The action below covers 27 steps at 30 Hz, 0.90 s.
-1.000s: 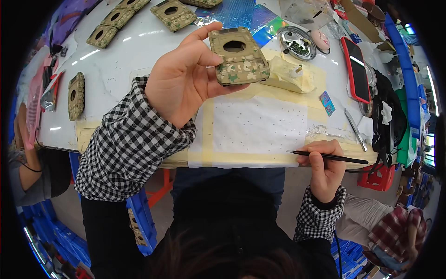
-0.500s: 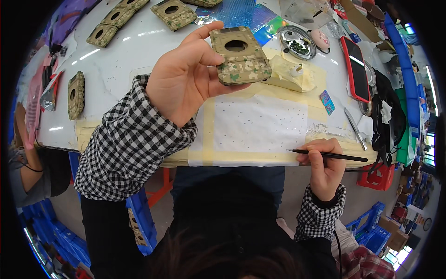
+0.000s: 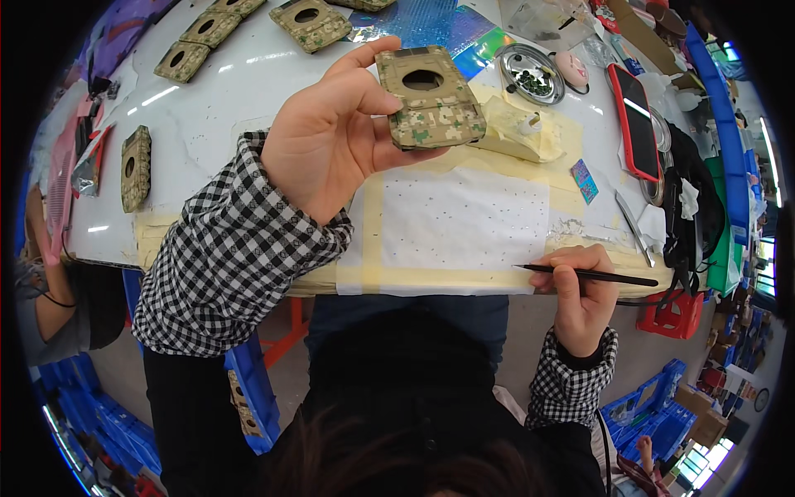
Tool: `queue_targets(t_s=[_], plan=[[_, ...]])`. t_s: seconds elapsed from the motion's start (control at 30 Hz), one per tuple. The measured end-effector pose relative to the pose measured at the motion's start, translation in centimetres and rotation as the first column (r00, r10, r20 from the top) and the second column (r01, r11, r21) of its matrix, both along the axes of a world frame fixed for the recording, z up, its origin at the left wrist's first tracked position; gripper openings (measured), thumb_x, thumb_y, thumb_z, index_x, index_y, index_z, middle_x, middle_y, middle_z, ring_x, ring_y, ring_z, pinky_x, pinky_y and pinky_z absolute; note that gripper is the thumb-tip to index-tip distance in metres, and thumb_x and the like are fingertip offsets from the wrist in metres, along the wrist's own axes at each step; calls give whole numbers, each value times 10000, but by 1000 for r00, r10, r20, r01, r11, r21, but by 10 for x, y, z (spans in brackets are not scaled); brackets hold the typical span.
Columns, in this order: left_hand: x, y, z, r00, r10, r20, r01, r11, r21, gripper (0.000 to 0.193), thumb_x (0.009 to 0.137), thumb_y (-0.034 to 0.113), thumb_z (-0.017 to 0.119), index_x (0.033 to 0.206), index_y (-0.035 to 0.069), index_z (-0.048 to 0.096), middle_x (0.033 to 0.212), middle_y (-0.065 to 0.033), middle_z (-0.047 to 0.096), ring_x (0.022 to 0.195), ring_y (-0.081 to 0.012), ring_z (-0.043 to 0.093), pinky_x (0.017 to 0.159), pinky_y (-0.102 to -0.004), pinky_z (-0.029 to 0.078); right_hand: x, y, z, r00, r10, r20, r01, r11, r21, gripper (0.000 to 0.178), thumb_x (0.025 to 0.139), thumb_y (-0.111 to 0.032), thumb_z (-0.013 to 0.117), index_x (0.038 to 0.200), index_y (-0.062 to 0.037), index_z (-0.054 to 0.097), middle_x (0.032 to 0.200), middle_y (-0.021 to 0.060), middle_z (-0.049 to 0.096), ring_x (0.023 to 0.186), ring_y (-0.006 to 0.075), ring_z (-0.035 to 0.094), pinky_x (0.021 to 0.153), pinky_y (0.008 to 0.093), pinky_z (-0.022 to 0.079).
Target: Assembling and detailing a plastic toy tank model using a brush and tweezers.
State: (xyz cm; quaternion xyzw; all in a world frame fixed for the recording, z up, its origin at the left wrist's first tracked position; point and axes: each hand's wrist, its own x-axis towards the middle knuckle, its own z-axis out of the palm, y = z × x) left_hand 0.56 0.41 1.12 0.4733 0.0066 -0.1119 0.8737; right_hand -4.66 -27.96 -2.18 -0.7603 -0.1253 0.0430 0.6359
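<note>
Left hand, upper centre of frame: grip clamped on camouflage-patterned pad, raised off the worktop and tilted face-up, seemingly for inspection. Right hand, lower right: fingers pinched around a thin black stylus, tip resting over the taped white sheet.

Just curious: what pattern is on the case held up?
Pixelated green, tan and brown camouflage on the case, in the head view.
</note>
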Motion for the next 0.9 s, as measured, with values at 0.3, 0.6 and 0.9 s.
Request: queue_targets(t_s=[0.3, 0.6, 0.9], plan=[[0, 0, 1, 1000, 1, 4, -1, 1000, -6, 598, 860, 112, 394, 1413, 34, 178, 1331, -229, 418, 1170, -365, 507, 932, -383, 497, -2, 3, 5, 996, -85, -31, 83, 995, -53, 89, 908, -60, 547, 879, 18, 515, 795, 87, 603, 661, 108, 607, 590, 206, 480], [0, 0, 0, 1000, 1, 12, 0, 1000, -10, 594, 857, 112, 385, 1411, 31, 187, 1339, -232, 405, 1173, -377, 500, 926, -380, 503, -2, 8, 7, 993, -105, -52, 101, 992, -70, 103, 911, -78, 549, 867, 8, 515, 756, 71, 603, 647, 99, 600, 574, 194, 468], [-1, 0, 1, 1000, -4, 8, 4, 1000, -12, 593, 857, 113, 380, 1414, 39, 188, 1347, -228, 399, 1173, -373, 501, 936, -382, 495, -2, 9, 6, 993, -108, -54, 104, 992, -70, 104, 911, -78, 550, 864, 9, 518, 763, 74, 608, 649, 96, 595, 574, 193, 461]])
